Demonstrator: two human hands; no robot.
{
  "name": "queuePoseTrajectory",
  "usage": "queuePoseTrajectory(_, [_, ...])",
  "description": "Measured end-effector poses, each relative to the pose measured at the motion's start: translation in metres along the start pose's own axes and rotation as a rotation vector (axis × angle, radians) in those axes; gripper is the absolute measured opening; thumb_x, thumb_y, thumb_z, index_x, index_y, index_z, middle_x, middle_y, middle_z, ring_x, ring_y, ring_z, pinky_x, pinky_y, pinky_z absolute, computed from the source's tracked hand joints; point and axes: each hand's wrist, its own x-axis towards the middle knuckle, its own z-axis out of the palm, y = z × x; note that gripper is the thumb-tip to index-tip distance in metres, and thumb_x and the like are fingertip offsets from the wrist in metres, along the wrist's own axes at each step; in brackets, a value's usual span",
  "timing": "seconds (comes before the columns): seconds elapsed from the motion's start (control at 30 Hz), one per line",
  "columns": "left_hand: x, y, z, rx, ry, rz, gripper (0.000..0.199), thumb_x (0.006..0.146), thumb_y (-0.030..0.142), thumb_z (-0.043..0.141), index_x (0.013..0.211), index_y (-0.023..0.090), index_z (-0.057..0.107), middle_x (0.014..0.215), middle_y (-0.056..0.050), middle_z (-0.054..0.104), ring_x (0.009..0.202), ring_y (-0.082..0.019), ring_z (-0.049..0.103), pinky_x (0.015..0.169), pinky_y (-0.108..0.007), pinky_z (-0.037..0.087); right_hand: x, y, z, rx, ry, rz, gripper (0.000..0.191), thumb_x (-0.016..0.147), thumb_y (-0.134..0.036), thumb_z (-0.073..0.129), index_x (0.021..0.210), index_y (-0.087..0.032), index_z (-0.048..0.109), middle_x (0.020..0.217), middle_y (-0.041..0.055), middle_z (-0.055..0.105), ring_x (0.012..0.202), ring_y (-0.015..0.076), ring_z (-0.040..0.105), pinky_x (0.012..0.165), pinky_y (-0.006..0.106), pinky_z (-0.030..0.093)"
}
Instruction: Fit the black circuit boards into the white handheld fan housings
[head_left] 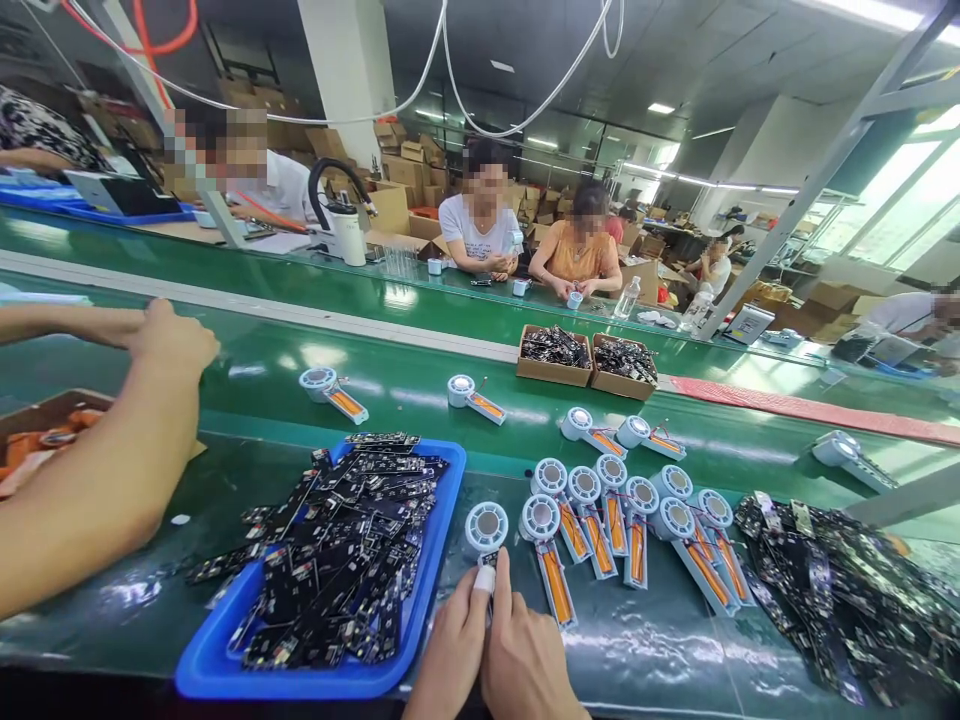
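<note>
Close in front of me, my left hand (452, 640) and my right hand (527, 648) are together, both closed around the handle of a pale-blue handheld fan (486, 524). Its round, vented head points away from me, while the handle is mostly hidden by my fingers. A white covering wraps one fingertip of my left hand. The end of a black circuit board (490, 557) shows between my fingertips and the fan head. Just to the right, several similar fans (553, 570) lie with orange cells and thin wires exposed in their handles.
A blue tray (442, 560) heaped with black circuit boards (337, 550) is on the left; another board pile (847, 600) lies right. Two cardboard boxes (555, 374) of boards stand beyond several spaced-out fans (476, 398). A co-worker's arm (105, 460) reaches in from the left.
</note>
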Motion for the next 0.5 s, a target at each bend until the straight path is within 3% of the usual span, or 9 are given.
queuePoseTrajectory(0.1, [0.001,0.017,-0.01,0.116,-0.072,0.045,0.042,0.092,0.043,0.032,0.091,0.022,0.069,0.1,-0.017,0.079,0.098,-0.034,0.073,0.085,-0.043,0.052,0.001,0.004,0.004,-0.095,0.014,0.041,0.075,0.081,-0.003,0.052,0.153,-0.002,0.033,0.078,0.0133,0.07,0.054,0.0261,0.07,0.047,0.031,0.054])
queuePoseTrajectory(0.2, [-0.004,0.031,-0.023,0.176,-0.122,0.078,0.04,0.094,0.036,0.031,0.074,0.024,0.063,0.068,-0.009,0.073,0.067,-0.026,0.069,0.065,-0.034,0.047,0.0,0.008,0.011,-0.175,0.097,0.077,0.078,0.081,0.002,0.052,0.156,-0.008,0.032,0.08,0.0106,0.069,0.065,0.027,0.07,0.055,0.033,0.057])
queuePoseTrajectory(0.3, [-0.005,0.037,-0.047,0.284,-0.045,0.138,0.042,0.098,0.034,0.028,0.074,0.024,0.061,0.062,-0.004,0.069,0.056,-0.021,0.064,0.057,-0.029,0.043,0.0,0.007,0.017,-0.166,0.183,0.091,0.077,0.083,-0.002,0.059,0.155,-0.013,0.035,0.096,0.0156,0.07,0.08,0.0319,0.07,0.069,0.043,0.059])
queuePoseTrajectory(0.37, [0.003,0.036,-0.069,0.419,0.129,0.188,0.041,0.1,0.033,0.029,0.084,0.023,0.066,0.073,-0.006,0.074,0.063,-0.021,0.067,0.061,-0.028,0.047,0.002,0.006,0.022,-0.102,0.245,0.085,0.077,0.082,-0.007,0.064,0.154,-0.015,0.038,0.116,0.0206,0.068,0.094,0.0357,0.068,0.079,0.048,0.059])
queuePoseTrajectory(0.43, [0.021,0.034,-0.093,0.621,0.306,0.251,0.04,0.1,0.03,0.031,0.1,0.019,0.069,0.097,-0.01,0.077,0.086,-0.024,0.071,0.079,-0.031,0.052,0.005,0.003,0.027,-0.027,0.3,0.084,0.079,0.081,-0.009,0.067,0.153,-0.016,0.037,0.13,0.0217,0.063,0.108,0.0383,0.064,0.087,0.05,0.056])
queuePoseTrajectory(0.5, [0.046,0.033,-0.114,0.802,0.372,0.3,0.041,0.099,0.023,0.031,0.115,0.012,0.067,0.12,-0.017,0.072,0.111,-0.029,0.066,0.098,-0.038,0.048,0.008,0.001,0.033,0.033,0.334,0.101,0.082,0.079,-0.009,0.067,0.154,-0.016,0.035,0.137,0.0211,0.06,0.116,0.0395,0.06,0.093,0.051,0.054])
